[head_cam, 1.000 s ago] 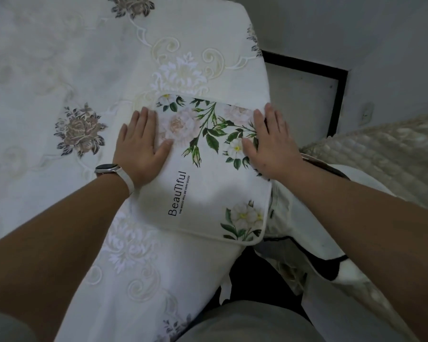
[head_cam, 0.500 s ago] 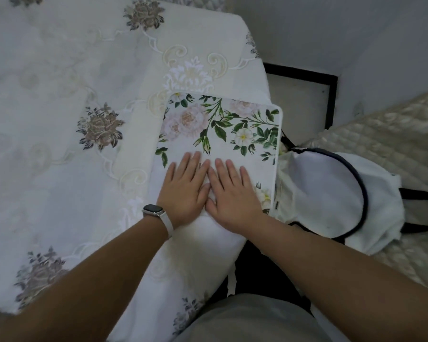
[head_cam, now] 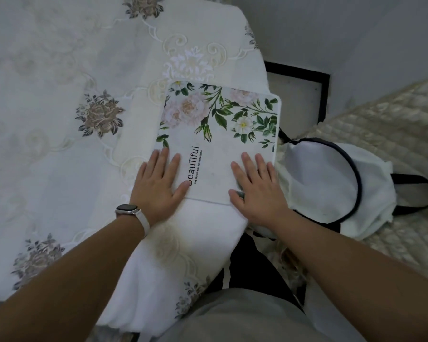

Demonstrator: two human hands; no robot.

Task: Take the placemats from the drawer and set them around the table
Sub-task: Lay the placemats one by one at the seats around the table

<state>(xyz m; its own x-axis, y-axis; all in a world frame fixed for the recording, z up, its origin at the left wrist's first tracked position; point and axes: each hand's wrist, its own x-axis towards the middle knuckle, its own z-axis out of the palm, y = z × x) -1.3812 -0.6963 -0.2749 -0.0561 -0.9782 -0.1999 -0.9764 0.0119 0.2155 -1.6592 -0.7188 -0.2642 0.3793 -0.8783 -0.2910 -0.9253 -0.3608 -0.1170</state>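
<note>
A white placemat [head_cam: 215,134] printed with pink and white flowers, green leaves and the word "Beautiful" lies flat at the right edge of the table [head_cam: 59,119], which is covered by an embroidered floral cloth. My left hand [head_cam: 158,183] rests palm down on the mat's near left corner, fingers spread, a watch on the wrist. Flat on the near right corner presses my right hand [head_cam: 256,188], its fingers apart too. Neither hand grips anything. No drawer or other placemat is visible.
A white bag with black trim and straps [head_cam: 331,183] sits on a quilted cream seat [head_cam: 393,134] right of the table. Behind it are a grey wall and a black-framed floor panel [head_cam: 299,95]. The tablecloth hangs over the near edge.
Half a second ago both hands lay together at the mat's near middle. They have slid apart to its near corners, uncovering the printed word.
</note>
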